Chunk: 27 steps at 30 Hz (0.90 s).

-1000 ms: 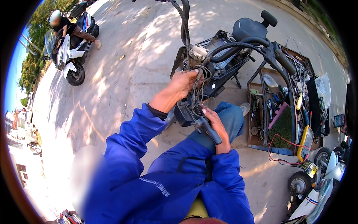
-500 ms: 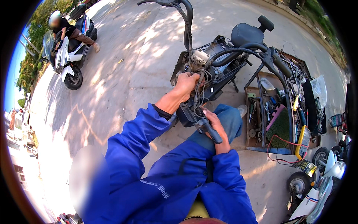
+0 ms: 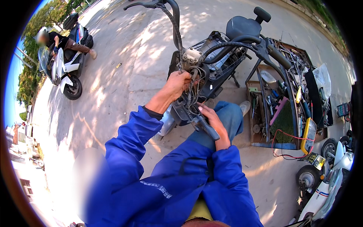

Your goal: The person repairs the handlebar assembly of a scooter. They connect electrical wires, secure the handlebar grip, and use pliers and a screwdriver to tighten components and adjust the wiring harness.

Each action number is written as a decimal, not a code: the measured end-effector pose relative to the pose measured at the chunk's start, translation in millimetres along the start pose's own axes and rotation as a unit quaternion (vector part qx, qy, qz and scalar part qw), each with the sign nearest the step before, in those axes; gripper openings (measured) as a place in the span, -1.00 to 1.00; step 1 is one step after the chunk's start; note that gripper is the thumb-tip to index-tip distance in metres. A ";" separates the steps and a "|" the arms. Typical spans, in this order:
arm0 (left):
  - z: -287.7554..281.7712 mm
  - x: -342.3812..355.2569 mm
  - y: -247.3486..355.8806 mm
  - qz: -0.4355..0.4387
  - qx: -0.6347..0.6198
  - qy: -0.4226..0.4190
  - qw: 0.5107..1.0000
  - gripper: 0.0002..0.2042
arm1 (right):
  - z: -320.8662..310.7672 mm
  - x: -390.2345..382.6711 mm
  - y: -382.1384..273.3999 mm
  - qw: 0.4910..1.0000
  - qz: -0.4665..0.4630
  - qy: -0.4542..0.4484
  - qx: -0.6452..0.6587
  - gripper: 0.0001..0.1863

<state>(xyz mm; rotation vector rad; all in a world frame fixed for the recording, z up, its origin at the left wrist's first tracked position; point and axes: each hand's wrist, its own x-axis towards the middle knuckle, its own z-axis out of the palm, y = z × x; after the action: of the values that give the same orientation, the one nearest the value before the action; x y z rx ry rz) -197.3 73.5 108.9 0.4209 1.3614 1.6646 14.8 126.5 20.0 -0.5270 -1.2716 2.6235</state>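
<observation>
An electric scooter, partly stripped at the front, stands before me with its wiring exposed. My left hand is closed on a bundle of dark wires below the metal handlebar clamp. Its fingertips are partly hidden among the cables. A black plastic housing with a handle-like arm hangs by the wires over my lap. My right hand grips the housing's right side, thumb and fingers near where the wires enter. The hand's underside is hidden.
To the right, an open tool box holds several tools. A yellow meter with red and black leads lies at its corner. Parked scooters stand lower right. At upper left, a person sits on a white scooter.
The view has shifted, so the scooter and both hands sit slightly farther left. My left hand stays at the wires and my right hand at the housing. The seated person's arm has moved.
</observation>
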 end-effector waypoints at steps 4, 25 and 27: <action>-10.1 2.2 7.3 -0.023 0.037 -0.017 0.999 -0.82 | -4.6 -0.6 1.4 0.999 0.003 0.000 0.045 -0.32; 4.0 -6.0 -1.8 0.048 0.022 0.034 0.998 -0.87 | -30.2 -28.2 -5.2 0.983 -0.075 0.036 0.166 -0.39; 4.0 -6.8 -1.8 0.050 0.006 0.027 0.998 -0.85 | -27.6 -31.2 -8.2 0.982 -0.075 0.041 0.171 -0.38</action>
<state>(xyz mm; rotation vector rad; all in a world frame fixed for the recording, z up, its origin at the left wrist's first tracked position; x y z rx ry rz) -190.0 70.2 110.4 0.4596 1.4113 1.7614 54.4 141.9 18.0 -0.4535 -0.7772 2.5830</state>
